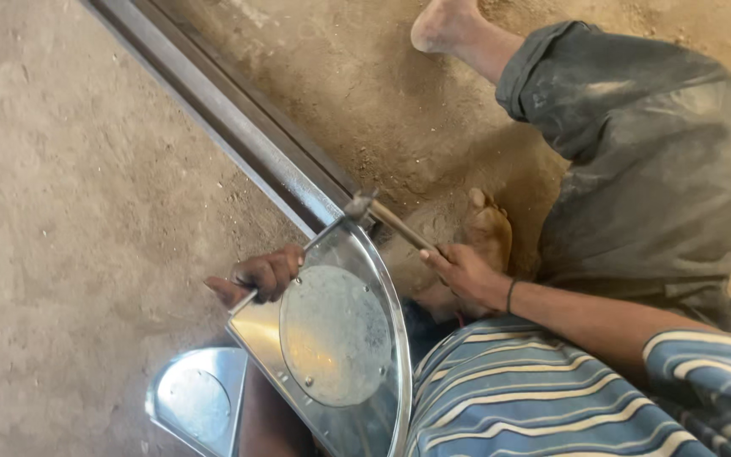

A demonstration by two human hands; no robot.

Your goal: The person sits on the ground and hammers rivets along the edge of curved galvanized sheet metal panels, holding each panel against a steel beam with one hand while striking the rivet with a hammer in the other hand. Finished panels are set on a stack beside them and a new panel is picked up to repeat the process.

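A shiny sheet-metal piece (357,398) with a curved edge and a riveted round disc (336,334) stands in front of me, its top corner resting on a long steel rail (239,127). My left hand (264,275) grips its left edge. My right hand (467,275) holds a hammer by its wooden handle (403,230). The hammer head (359,205) sits at the piece's top corner, on the rail.
A second similar metal piece with a disc (196,402) lies on the dirt floor at lower left. My bare feet (488,233) and dusty grey trousers (645,169) fill the right side. Sandy ground (69,211) surrounds the rail.
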